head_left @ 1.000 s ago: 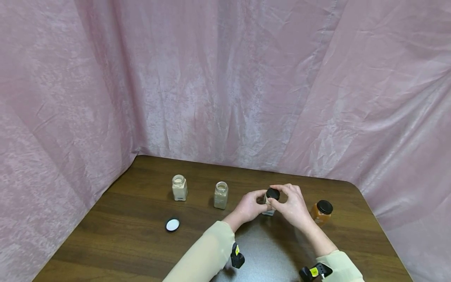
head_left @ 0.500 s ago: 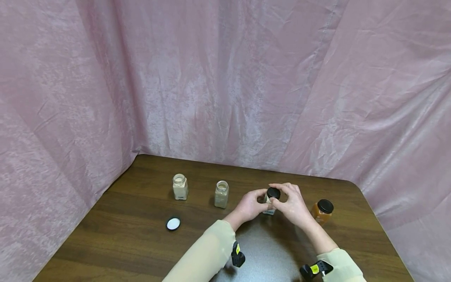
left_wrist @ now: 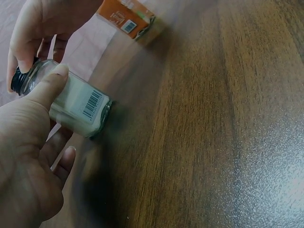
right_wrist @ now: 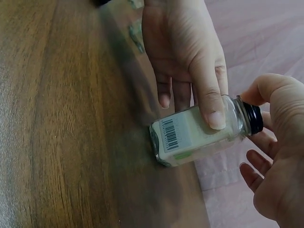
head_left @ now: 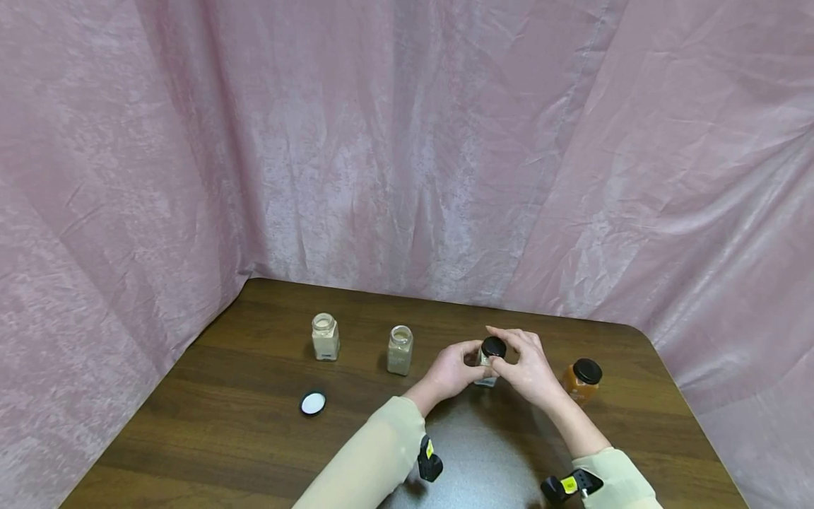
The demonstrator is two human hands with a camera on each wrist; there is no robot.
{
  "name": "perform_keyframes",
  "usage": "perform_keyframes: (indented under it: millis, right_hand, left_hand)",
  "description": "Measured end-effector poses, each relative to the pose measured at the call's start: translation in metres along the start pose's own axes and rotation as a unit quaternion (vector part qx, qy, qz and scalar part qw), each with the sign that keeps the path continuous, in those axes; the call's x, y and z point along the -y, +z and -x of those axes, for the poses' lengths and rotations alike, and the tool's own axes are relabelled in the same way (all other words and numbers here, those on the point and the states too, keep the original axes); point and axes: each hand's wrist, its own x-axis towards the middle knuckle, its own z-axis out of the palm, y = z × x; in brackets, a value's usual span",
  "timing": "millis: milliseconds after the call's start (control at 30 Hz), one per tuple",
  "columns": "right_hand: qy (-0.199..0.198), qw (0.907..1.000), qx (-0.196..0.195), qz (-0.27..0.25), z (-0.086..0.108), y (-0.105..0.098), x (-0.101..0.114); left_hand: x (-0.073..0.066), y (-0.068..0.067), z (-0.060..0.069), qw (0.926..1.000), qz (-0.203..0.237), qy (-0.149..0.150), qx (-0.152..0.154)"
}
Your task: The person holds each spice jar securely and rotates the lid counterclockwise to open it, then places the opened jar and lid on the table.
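Brown wooden table (head_left: 203, 438): working low over it should steady things.
Left hand (head_left: 448, 373): grips the glass jar (right_wrist: 197, 138), digits parted to its width; best kept still.
Right hand (head_left: 529, 369): narrowly spread, pinching the black lid (head_left: 493, 346); even pressure should help.
Jar: towards five o'clock from head-view centre.
Lid: at the jar's mouth; best kept level.

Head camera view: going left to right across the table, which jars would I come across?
Open glass jar with cream contents, open glass jar with greyish contents, black-lidded glass jar held by the left hand and right hand, black-lidded orange jar.
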Motion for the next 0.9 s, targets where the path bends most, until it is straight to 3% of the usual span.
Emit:
perform_keyframes:
  millis: [267,500,700,900]
  right_hand:
    - [0.019,0.9995,-0.012,0.023,0.001,-0.006,0.005]
    - [0.024,0.9955,-0.042,0.081,0.003,-0.006,0.004]
    - [0.048,0.9925,-0.056,0.098,0.001,0.0,0.004]
    - [0.062,0.9908,-0.06,0.104,0.002,0.003,0.006]
  left_hand:
    - [-0.002,-0.001,0.0,0.9998,0.004,-0.017,0.006]
    - [-0.001,0.0,-0.001,1.0,0.001,0.0,0.0]
    - [-0.002,0.0,-0.001,1.0,-0.006,0.005,-0.001]
    - [-0.001,0.0,0.002,0.9999,-0.002,-0.015,0.003]
